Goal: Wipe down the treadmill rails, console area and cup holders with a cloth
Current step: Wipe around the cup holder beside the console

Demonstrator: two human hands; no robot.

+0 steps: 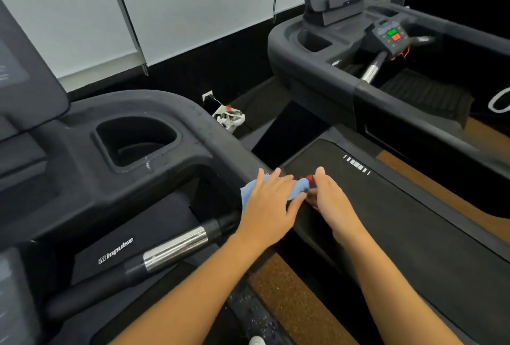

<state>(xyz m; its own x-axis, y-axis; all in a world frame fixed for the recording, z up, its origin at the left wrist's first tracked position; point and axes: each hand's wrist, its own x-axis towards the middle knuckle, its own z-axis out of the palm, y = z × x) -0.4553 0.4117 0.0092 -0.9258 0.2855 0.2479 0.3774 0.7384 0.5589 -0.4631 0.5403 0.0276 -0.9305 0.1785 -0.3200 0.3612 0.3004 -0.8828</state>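
Observation:
A light blue cloth (300, 188) lies on the right side rail (229, 148) of the near black treadmill. My left hand (269, 206) presses flat on the cloth, fingers spread over it. My right hand (331, 198) grips the cloth's right end, where a small red part (309, 178) shows by the thumb. The deep cup holder (138, 140) sits in the console arm to the left, with pale smudges on its rim. The console screen (11, 68) is at the far left edge.
A chrome-and-black handlebar (174, 250) runs below the rail. A second treadmill with a lit console (393, 35) and its own cup holder (314, 39) stands to the right. A dark belt deck (386, 206) lies under my right hand. Wood floor strips (298, 303) run between machines.

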